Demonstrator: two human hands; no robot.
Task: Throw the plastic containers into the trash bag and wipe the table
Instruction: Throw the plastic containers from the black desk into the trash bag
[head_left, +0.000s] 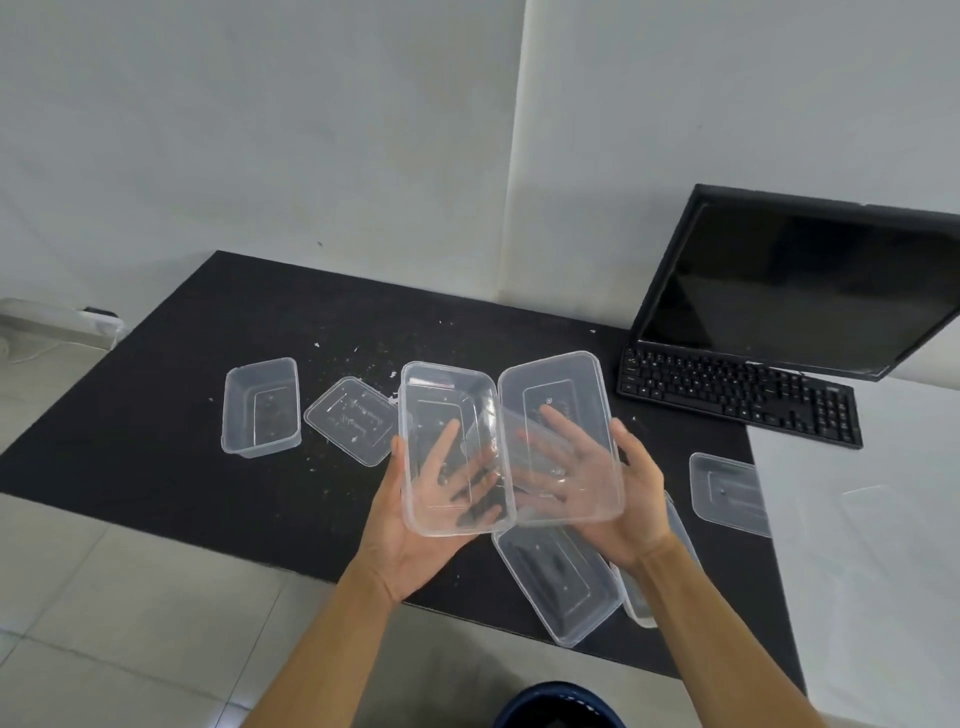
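The clearing step was in hand. Left of the keyboard (737, 400), above the desk (156, 426), the left hand (415, 519) and right hand (634, 499) each cradled a clear plastic container (441, 400) (558, 389), fingers (447, 441) spread straight beneath, thumbs against the outer walls. More containers (262, 408) and a lid (350, 421) lay farther left of the keyboard, among crumbs (358, 364). Next, both probably needed dropping into the dark opening (561, 706) nearest the person, possibly the trash bag. No cloth showed for wiping.
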